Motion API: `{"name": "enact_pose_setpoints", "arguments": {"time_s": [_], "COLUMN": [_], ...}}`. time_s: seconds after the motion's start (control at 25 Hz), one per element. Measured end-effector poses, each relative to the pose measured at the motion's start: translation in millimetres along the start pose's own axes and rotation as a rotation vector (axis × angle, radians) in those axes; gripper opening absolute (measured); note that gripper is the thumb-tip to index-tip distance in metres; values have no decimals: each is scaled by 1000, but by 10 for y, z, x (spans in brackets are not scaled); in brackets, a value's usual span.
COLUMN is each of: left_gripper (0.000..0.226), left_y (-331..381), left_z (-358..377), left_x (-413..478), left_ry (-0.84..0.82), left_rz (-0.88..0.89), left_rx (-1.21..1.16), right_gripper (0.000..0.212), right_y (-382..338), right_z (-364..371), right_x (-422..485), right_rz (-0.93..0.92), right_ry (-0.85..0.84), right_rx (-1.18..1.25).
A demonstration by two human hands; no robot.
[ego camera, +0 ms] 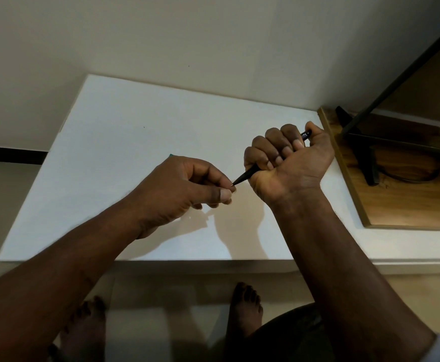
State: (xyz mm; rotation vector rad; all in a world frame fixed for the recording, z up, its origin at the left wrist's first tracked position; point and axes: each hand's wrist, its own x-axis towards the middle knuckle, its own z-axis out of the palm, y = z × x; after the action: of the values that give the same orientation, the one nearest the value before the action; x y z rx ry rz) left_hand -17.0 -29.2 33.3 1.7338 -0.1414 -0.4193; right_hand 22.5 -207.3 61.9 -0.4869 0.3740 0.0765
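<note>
– Brown and bare, nearest: two feet (pixel 245 309), flat on pale, smooth floor (pixel 161 288). Higher up?
– Right hand (pixel 286 163), held above white table (pixel 122 152), palm side shown, curled into a full fist round pen (pixel 245 176). Black, slim, round-barrelled, tapering to a fine tip; upper end out past the thumb, tip slanting down to the left.
– And at that tip?
– Left hand (pixel 187 184), just beside, thumb and forefinger pinched together on the very point; other fingers loosely curled beneath. Cannot tell whether anything small sits between the fingertips.
– Behind the knuckles?
– Sliver of teal (pixel 171 154), mostly hidden, shape not readable. Below both hands, soft shadows on matt, flat, straight-edged tabletop.
– Farther right?
– Wooden board (pixel 409 205), grained, warm brown, pale-edged, at the table's right end; on it a black stand (pixel 370 165) of thin angular bars, dark cable (pixel 407 180) alongside. Beyond, plain cream wall (pixel 213 35), smooth.
</note>
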Motion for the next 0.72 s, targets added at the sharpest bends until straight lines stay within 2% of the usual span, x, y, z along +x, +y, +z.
{"name": "enact_pose_setpoints", "arguments": {"time_s": [0.72], "left_gripper": [10], "left_y": [-4], "left_z": [0], "left_x": [-10], "left_ry": [0], "left_rz": [4], "left_rx": [6], "right_gripper": [48], "right_y": [15], "right_z": [9], "right_x": [-30], "right_rz": [12], "right_ry": [6], "right_rx": [-20]}}
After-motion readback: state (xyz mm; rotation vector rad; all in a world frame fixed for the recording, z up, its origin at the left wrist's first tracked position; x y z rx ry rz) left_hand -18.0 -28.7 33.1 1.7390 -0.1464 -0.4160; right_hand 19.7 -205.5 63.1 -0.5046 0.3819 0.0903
